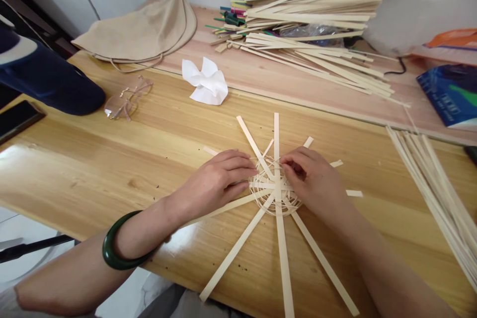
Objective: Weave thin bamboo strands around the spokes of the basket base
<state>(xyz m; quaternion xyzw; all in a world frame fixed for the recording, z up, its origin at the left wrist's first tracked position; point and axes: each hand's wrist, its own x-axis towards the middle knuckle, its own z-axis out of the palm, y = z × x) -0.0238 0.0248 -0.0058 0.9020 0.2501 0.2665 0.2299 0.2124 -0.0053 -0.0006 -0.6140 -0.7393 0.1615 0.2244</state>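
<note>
Subject: woven disc (275, 189) of thin strands (289, 203) wound around crossed flat spokes, lying flat on the table (93, 174), between the two hands.

Spokes: pale flat strips (231, 253), apparently bamboo, radiating from the disc's centre; some long, others short or partly hidden. The longest reach toward the near table edge.

Left hand (214, 180): fingers together, lying nearly flat across the disc's left edge, tips on the weave. Narrow contact; whether it clasps or only presses cannot be told.

Right hand (313, 180): fingers curled down onto the disc's upper right edge, tips close together. Narrow hold; whether they pinch a strand cannot be told.

Left wrist: dark green bangle (121, 241).

Handling (judged): light and springy. The strips look stiff along their length but flexible across it; the loose strands may slip. Safest held at the disc's centre, not by the spoke ends.

Left of work: glasses (128, 98), tissue (205, 82), navy cap (48, 79), phone (18, 119).

Beyond: cloth bag (137, 32), strip heap (316, 10), coloured strips (231, 17).

Right: strip bundle (443, 203), blue packet (449, 94).
</note>
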